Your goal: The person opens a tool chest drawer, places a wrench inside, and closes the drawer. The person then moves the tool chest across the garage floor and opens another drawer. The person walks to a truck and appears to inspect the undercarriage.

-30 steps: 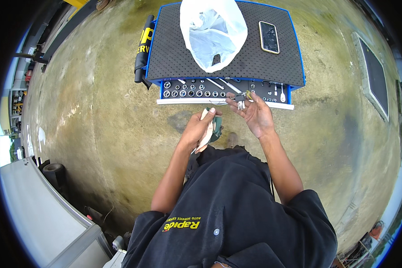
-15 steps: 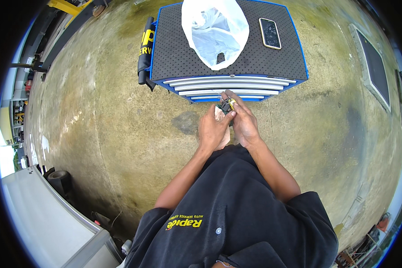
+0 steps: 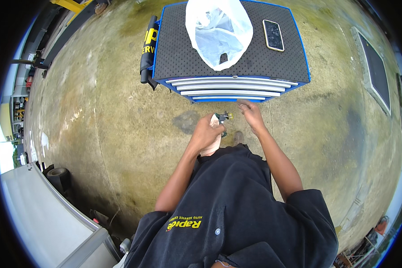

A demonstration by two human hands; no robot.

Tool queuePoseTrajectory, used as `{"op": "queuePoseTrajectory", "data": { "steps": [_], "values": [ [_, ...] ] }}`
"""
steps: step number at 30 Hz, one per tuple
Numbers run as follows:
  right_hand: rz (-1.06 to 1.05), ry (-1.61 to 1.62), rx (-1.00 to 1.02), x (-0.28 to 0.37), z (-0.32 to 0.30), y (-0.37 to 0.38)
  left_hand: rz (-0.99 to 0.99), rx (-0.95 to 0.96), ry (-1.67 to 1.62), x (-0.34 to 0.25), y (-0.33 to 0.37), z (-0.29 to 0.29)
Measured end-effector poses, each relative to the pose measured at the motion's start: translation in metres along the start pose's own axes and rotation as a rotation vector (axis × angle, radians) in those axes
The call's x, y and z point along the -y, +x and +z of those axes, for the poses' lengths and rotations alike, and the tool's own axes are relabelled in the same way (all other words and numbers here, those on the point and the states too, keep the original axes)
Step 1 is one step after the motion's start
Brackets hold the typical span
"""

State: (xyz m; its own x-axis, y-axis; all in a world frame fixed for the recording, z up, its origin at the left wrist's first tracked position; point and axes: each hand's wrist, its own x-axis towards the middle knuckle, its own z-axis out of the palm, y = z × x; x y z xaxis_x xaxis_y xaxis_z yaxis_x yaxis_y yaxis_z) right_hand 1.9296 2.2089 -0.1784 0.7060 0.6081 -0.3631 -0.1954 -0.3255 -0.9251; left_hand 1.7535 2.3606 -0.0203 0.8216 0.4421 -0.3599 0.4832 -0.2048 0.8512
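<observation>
My left hand [image 3: 205, 134] is closed around a small dark device [image 3: 223, 117] with a green body and a yellow end, which pokes out past the fingers. A pale cloth [image 3: 214, 142] is bunched in the same hand, against the palm. Just right of the yellow end, apart from it, is my right hand [image 3: 252, 115], its fingers drawn together toward the tool cabinet; what they hold, if anything, is too small to make out. Both hands are in front of the drawers of the blue tool cabinet [image 3: 169, 53].
On the cabinet's black dotted top lie a white plastic bag [image 3: 219, 44] and a phone [image 3: 273, 35]. A rolled black and yellow cover [image 3: 148, 53] hangs at its left side. A framed dark panel [image 3: 374, 71] is at the right, a light grey case [image 3: 49, 214] at lower left.
My right hand has let go of the small device and moved off to the right. The left hand keeps the device and cloth, slightly lower and to the left.
</observation>
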Motion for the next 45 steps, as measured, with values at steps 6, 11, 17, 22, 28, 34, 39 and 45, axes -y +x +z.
{"op": "queuePoseTrajectory", "data": {
  "steps": [6,11,17,22,28,34,39,45],
  "values": [
    [0.523,0.721,-0.268,-0.156,0.037,0.137,-0.12,-0.096,0.017,0.029,-0.021,-0.011],
    [0.535,0.718,-0.414,-0.176,0.083,0.217,-0.169,-0.185,-0.053,0.04,-0.047,-0.029],
    [0.502,0.992,-0.447,-0.123,0.077,0.205,-0.21,-0.219,-0.108,0.06,-0.063,-0.053],
    [0.014,-0.03,0.231,0.013,0.058,0.095,-0.103,-0.096,0.169,0.065,-0.029,-0.066],
    [-0.273,-0.299,0.413,0.134,0.062,-0.039,0.227,-0.058,0.393,0.033,0.021,-0.07],
    [-0.325,-0.289,-0.109,0.122,0.056,-0.041,0.308,-0.087,0.206,-0.001,0.042,-0.069],
    [-0.398,-0.318,-0.706,0.08,0.061,0.016,0.041,-0.095,-0.391,0.016,0.052,-0.083],
    [-0.503,-0.388,-0.882,0.052,0.064,0.053,-0.073,-0.163,-0.45,0.103,0.032,-0.14]
  ]
}}
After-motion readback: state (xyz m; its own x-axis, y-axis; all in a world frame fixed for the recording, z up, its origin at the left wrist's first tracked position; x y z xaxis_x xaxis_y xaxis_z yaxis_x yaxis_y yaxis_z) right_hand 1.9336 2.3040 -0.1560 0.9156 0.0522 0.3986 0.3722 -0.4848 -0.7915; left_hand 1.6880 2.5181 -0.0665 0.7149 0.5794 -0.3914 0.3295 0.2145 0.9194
